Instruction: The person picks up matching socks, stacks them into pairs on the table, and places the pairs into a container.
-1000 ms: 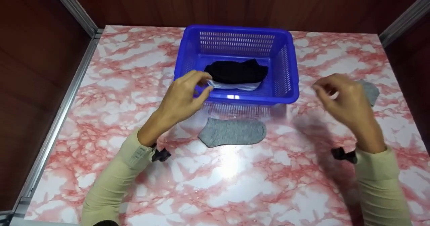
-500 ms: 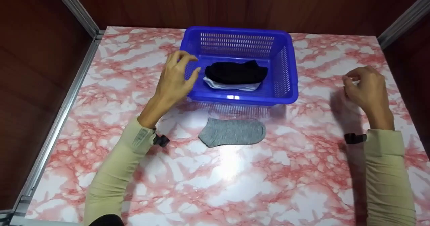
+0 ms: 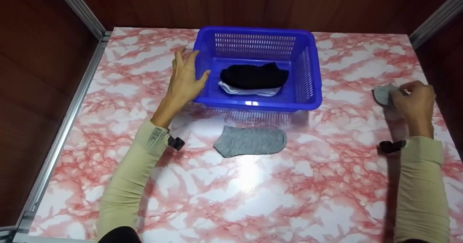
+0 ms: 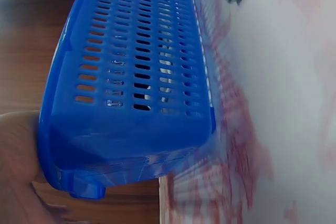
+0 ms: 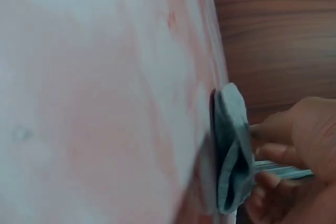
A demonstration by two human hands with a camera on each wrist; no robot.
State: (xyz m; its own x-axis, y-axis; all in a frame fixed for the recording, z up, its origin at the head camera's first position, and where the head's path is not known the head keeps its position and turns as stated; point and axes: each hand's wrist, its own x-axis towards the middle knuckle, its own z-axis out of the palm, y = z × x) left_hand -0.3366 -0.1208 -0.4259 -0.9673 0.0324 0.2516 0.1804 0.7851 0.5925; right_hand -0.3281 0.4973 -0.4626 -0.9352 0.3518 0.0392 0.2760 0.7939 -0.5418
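My right hand [image 3: 416, 103] pinches a grey sock [image 3: 383, 94] near the right edge of the table. In the right wrist view this sock [image 5: 231, 145] looks folded over, with its edge at my fingertips. Beside the left rim of the blue plastic basket [image 3: 224, 102] is my left hand [image 3: 185, 78], fingers spread and thumb reaching over the rim. The left wrist view has the hand [image 4: 18, 166] right at the basket's rim. A second grey sock [image 3: 251, 141] lies flat in front of the basket. Inside the basket, a black sock [image 3: 253, 76] lies on top of a white sock [image 3: 249, 90].
The table [image 3: 289, 199] has a red and white marbled top. Dark wood panels [image 3: 235, 4] stand behind it and at both sides, with metal rails [image 3: 68, 123] along the corners. The basket's side walls are slotted.
My right hand has moved right, away from the basket, and has taken hold of the grey sock at the right. My left hand has shifted left and back to the basket's left rim.
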